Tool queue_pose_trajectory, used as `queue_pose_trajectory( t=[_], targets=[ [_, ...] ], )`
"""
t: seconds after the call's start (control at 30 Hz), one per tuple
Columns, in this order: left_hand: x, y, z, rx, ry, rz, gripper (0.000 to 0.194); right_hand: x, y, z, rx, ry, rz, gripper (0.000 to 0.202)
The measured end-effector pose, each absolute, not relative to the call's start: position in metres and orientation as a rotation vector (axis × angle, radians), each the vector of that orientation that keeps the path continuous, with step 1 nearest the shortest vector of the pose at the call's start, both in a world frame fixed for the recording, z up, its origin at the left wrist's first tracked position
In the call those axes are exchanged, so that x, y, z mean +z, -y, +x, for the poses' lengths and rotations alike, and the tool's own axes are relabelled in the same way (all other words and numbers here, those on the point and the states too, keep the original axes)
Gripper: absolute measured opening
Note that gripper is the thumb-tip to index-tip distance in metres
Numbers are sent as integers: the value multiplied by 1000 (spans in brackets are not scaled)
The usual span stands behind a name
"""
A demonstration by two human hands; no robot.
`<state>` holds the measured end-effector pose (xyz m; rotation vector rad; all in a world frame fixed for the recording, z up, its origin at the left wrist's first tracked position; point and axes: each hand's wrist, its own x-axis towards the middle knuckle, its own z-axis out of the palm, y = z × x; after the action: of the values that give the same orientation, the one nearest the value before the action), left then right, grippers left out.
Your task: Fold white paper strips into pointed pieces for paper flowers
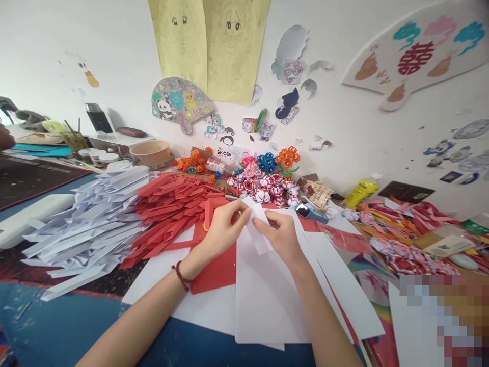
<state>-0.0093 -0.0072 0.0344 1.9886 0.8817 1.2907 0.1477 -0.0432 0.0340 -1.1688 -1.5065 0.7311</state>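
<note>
A small folded piece of white paper (260, 235) is held up between both hands, above white sheets (267, 300) lying on the table. My left hand (228, 224) pinches its upper left edge between thumb and fingers; a dark red braided bracelet is round that wrist. My right hand (280, 232) grips the paper's right side, thumb toward its top. Red paper (216, 267) lies under my left wrist. Left of the hands are a heap of folded red strips (171, 214) and a larger heap of folded white strips (103, 219).
Red-and-white paper flowers (273, 189) sit behind the hands, near a smartwatch (303, 210). A yellow bottle (361, 191) and colored strips are at right. A bowl (151, 153) and black flask (98, 118) stand back left, by the wall.
</note>
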Motion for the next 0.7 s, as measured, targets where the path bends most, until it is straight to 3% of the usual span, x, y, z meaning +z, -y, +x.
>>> queue_pose_trajectory(
  t=[0.7],
  targets=[
    [30, 7, -6, 1192, -920, 2137, 22, 35, 42, 147, 626, 1422, -1182, 30]
  ],
)
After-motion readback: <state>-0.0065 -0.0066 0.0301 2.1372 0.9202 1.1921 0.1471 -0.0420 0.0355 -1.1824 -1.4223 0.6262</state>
